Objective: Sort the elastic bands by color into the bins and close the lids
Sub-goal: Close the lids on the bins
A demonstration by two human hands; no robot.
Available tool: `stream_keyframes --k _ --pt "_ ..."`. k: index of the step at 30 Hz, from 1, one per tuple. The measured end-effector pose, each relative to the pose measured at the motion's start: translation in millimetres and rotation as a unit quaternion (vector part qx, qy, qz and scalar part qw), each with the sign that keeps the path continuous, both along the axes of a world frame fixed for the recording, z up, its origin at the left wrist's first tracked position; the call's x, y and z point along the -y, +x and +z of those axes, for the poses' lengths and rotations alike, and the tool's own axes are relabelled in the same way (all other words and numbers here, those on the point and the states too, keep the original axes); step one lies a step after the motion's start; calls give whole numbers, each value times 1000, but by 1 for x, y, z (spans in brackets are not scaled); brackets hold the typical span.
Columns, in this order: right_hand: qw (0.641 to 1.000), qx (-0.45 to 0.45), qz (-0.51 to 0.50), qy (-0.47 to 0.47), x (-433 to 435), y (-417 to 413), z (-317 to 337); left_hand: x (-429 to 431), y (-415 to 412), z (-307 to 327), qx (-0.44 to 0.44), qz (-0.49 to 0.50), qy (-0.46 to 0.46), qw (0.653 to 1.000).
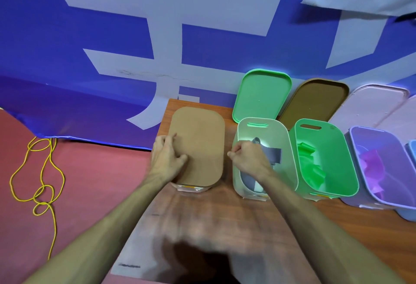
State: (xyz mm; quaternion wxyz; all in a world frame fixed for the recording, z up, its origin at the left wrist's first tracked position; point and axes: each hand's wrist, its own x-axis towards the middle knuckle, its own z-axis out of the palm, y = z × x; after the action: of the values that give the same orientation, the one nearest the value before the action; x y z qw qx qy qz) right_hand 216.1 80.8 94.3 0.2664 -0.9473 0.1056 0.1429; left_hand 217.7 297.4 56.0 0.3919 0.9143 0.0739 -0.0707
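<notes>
On the desk stands a row of bins. The left hand rests on the shut brown lid, fingers loosely bent and touching it. Over the open white bin, the right hand curls its fingers tight, pinching a grey band.

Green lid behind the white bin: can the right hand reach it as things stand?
Probably yes. The right hand hovers over the white bin, and the green lid stands open right behind it with nothing between. The hand is curled, perhaps round the grey band; I can't confirm that.
</notes>
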Motion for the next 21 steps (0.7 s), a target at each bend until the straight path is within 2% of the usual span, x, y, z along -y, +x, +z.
stream_keyframes --k 4,8,15,19,21 --pt "998 35 58 -4 45 37 21 47 14 22 22 -52 23 998" --pt "995 75 65 -11 102 88 35 96 53 39 33 -76 -49 995" --pt "989 140 39 25 174 173 25 188 147 56 32 -39 -110 993" --pt "982 181 12 51 183 184 4 210 185 51 12 -22 -91 996" --pt "976 202 7 82 182 180 -4 216 192 47 -9 -29 -115 993"
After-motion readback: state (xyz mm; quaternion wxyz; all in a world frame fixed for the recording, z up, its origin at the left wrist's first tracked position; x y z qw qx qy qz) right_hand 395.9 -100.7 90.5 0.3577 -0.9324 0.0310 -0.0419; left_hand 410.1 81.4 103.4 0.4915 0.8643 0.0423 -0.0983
